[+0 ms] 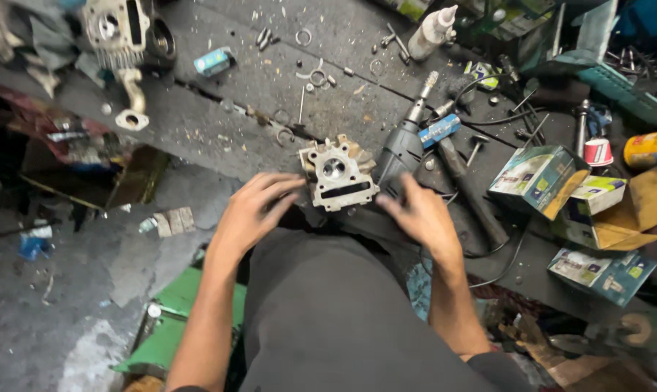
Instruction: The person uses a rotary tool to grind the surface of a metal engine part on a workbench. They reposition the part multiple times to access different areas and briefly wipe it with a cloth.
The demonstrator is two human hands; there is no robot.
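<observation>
Clutter sitting around a grimy workbench

A white squeeze bottle [433, 30] is lying at the top centre, a small blue box [213, 62] is resting at upper left beside another metal engine part [118, 33], and loose rings and bolts [310, 72] are scattering across the dark bench [219, 116]; teal cartons [537, 178] are piling up at right near a yellow can [649, 149], with a green sheet [170, 327] lying on the floor at lower left.

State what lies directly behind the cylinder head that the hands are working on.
Behind the cylinder head, the grimy bench carries loose rings and a thin pin. The drill lies at its right. The head covers whatever sits beneath it.
</observation>
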